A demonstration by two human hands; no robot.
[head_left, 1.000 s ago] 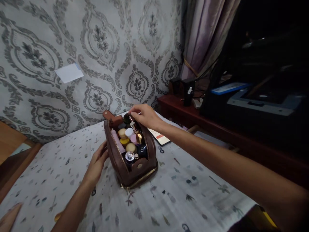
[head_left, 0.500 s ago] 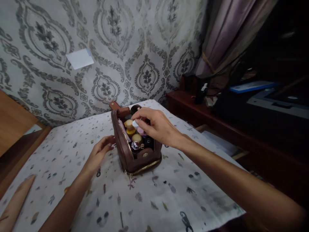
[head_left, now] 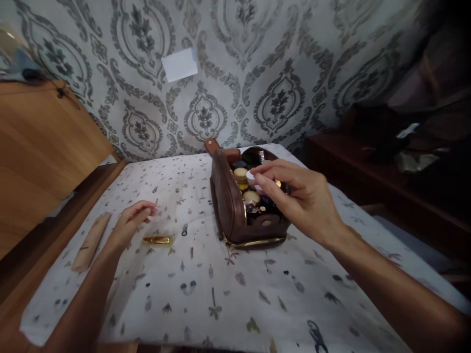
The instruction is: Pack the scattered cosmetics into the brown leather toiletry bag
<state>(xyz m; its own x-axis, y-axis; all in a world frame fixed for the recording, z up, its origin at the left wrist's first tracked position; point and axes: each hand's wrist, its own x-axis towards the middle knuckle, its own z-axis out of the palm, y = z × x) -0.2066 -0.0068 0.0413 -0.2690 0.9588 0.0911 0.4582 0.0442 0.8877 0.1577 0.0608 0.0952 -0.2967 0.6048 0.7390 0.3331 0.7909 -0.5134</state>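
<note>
A brown zip bag (head_left: 230, 201) stands unzipped on the patterned cloth, packed with small jars and bottles. Over its opening, my right hand (head_left: 305, 196) pinches a white round cap (head_left: 250, 176) between thumb and fingertips; whatever lies under the cap is hidden in the bag. Beside the cap are a cream-lidded jar (head_left: 251, 197) and another pale lid (head_left: 240, 173). My left hand (head_left: 134, 220) hovers over the cloth left of the bag, fingers loosely apart and holding nothing. Near it lie a small gold tube (head_left: 158, 239) and a beige tube (head_left: 91, 242).
Wallpaper with a white card (head_left: 180, 64) rises behind the cloth-covered table (head_left: 169, 304). A wooden cabinet (head_left: 47, 152) is on the left. A dark red ledge (head_left: 349, 171) with dim objects runs along the right.
The view has turned left, so the gold tube and more of the beige tube show. My left hand has moved away from the bag's side. My right hand stays at the white cap.
</note>
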